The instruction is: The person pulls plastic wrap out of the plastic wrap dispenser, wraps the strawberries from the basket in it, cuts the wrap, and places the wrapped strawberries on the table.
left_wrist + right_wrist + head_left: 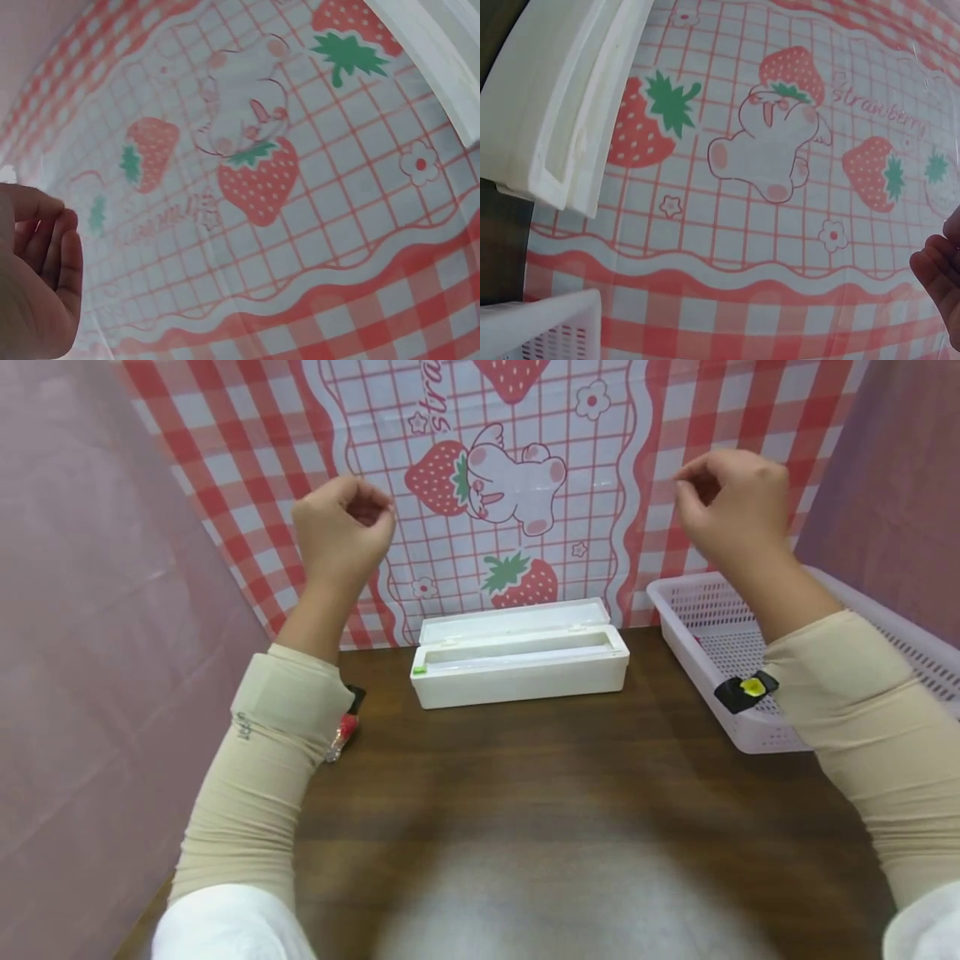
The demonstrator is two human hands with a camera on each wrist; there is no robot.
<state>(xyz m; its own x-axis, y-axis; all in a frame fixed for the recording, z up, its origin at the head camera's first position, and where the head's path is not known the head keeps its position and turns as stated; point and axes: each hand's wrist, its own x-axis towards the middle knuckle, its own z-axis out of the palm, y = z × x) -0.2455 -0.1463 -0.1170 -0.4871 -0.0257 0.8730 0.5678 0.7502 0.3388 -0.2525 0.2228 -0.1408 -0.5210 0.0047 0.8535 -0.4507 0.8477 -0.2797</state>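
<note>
My left hand (pixel 345 527) is raised at the left before the patterned cover, fingers curled in and the thumb against their tips. Level with it on the right, my right hand (pixel 731 506) is bent the same way, thumb tip close to the forefinger. I cannot tell whether something thin and clear is pinched between them. Below and between the hands, a long white box (pixel 517 681) rests on the table with its lid (pixel 517 620) tipped back. A white roll lies along the inside, and a small green piece (pixel 420 669) sits on the box's left front edge.
A white perforated basket (pixel 701 672) stands at the right, partly behind the right forearm. A small red item (pixel 345 731) shows beside the left sleeve. Behind the box rises a strawberry-print cover (pixel 517 468). Pink cloth (pixel 90 652) hangs at both sides of the brown table (pixel 465 777).
</note>
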